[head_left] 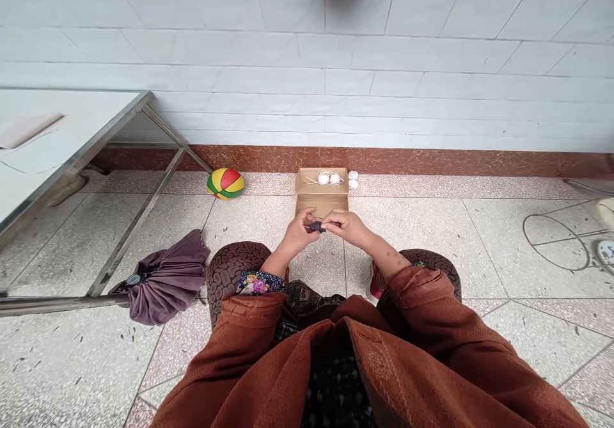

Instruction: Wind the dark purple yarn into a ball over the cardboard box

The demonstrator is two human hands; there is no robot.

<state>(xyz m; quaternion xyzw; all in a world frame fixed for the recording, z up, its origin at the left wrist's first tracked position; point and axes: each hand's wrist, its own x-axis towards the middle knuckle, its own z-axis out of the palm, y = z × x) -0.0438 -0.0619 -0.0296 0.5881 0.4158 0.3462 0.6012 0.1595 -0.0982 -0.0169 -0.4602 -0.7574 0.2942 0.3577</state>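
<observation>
My left hand is closed around a small dark bundle that looks like wound yarn. From the other side my right hand pinches at the bundle's right end, its thumb and fingers pressed together. A thin light strand or stick seems to show by the left fingers, too small to make out. Just beyond both hands lies an open cardboard box on the floor. Inside its far part are two white balls of string with loose ends. Two more white balls rest on the floor against its right side.
A striped ball lies near the wall at left. A metal-framed table stands at left, with a folded purple umbrella by its leg. A wire ring stand is at right. My knees flank the hands.
</observation>
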